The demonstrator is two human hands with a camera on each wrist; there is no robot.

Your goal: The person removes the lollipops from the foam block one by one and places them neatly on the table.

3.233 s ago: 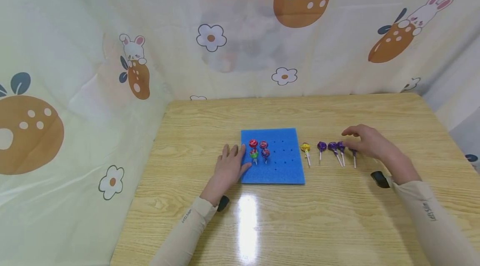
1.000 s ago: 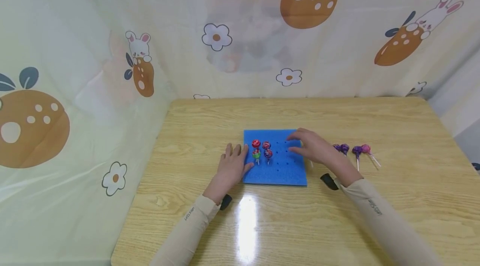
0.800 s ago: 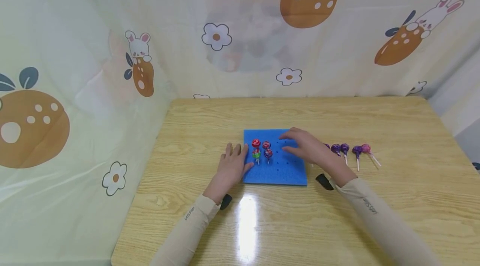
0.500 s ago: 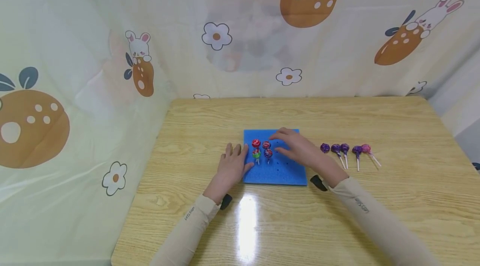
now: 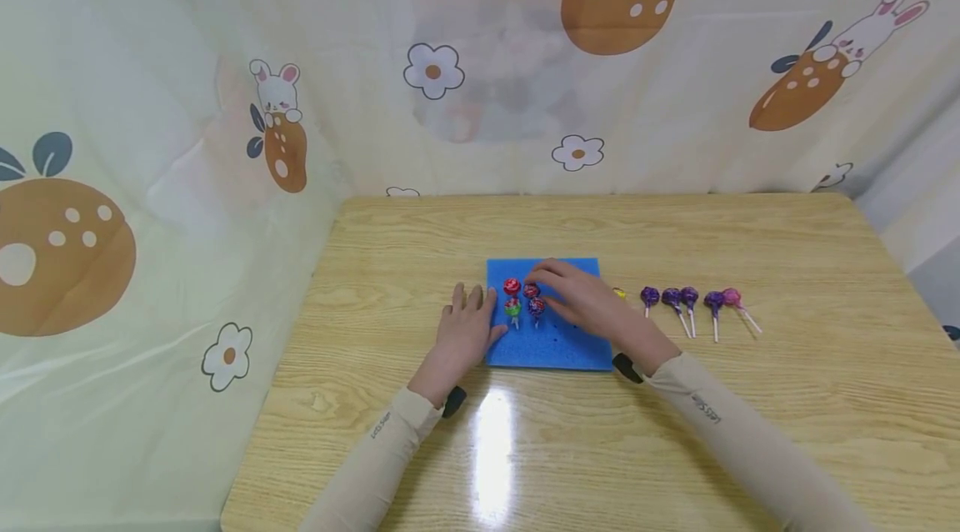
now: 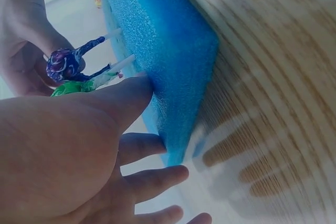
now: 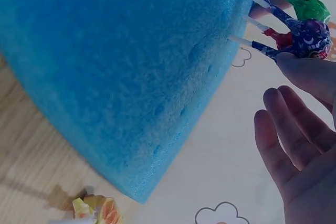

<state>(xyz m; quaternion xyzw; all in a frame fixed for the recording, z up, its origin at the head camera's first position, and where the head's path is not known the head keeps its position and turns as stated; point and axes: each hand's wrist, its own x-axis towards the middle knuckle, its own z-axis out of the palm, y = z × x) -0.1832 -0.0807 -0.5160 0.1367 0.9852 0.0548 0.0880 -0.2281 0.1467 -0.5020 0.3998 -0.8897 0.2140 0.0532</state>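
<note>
A blue foam board (image 5: 570, 348) lies on the table with several lollipops standing upright in its left part: a red one (image 5: 512, 287), a green one (image 5: 513, 308), a dark red one (image 5: 532, 290) and a blue-purple one (image 5: 536, 307). My left hand (image 5: 461, 333) rests along the board's left edge, fingers extended; the left wrist view shows its thumb (image 6: 131, 95) against the foam. Over the board, my right hand (image 5: 585, 298) has thumb and fingers spread about the dark red lollipop. Its thumb (image 7: 310, 74) is close to the heads in the right wrist view; contact is unclear.
Right of the board lie a yellow lollipop (image 5: 619, 293), partly hidden by the right hand, several purple lollipops (image 5: 650, 296) and a pink one (image 5: 732, 297). Small holes show in the foam. A patterned curtain (image 5: 487, 115) hangs behind the wooden table (image 5: 600, 449).
My right hand has moved left from the loose lollipops across the board to the standing ones. The pink lollipop has come into sight. My left hand has stayed at the board's edge.
</note>
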